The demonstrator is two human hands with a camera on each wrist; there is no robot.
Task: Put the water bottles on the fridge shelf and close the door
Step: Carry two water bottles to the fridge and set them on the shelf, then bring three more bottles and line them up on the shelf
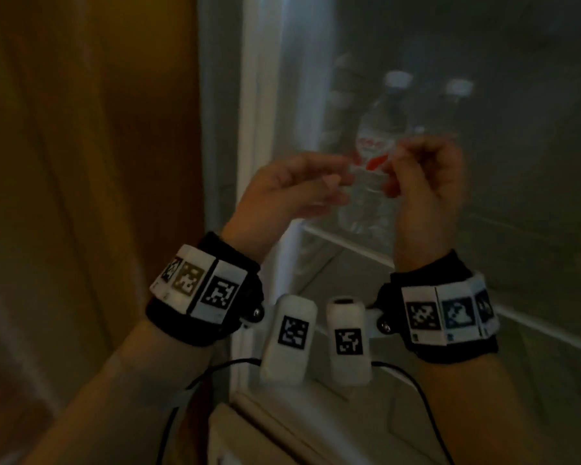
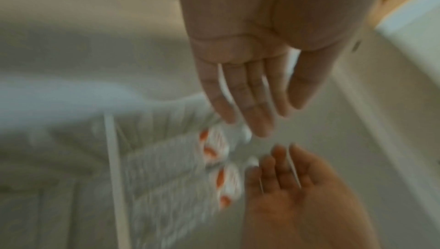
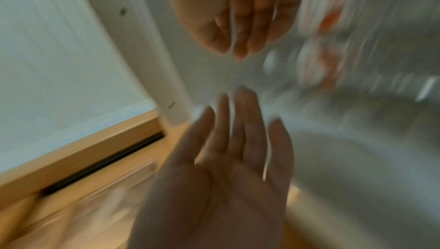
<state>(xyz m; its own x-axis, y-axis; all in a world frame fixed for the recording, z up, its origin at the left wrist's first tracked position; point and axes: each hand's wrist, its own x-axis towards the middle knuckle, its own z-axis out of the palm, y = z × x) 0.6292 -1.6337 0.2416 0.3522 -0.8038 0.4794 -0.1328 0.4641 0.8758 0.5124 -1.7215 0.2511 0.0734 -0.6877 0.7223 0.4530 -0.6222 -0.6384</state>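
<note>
Empty hands point(image 1: 356, 182), two water bottles point(image 1: 376, 152) on fridge shelf point(image 1: 342, 238)

Two water bottles point(image 1: 376, 156) side by side on fridge shelf point(image 1: 342, 241), behind both hands point(image 1: 359, 182).

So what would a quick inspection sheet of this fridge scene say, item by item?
Surface: fridge shelf, white front edge, bottles standing on it.
Job's things: water bottles, white caps, red labels, upright inside; count unclear through blur.
Clutter: nothing seen.
Grippers: left hand and right hand empty, fingers relaxed, in front of the bottles.
Cables: black cables hanging from the wrist cameras.
Surroundings: wooden panel left of the fridge; fridge door not seen.
</note>
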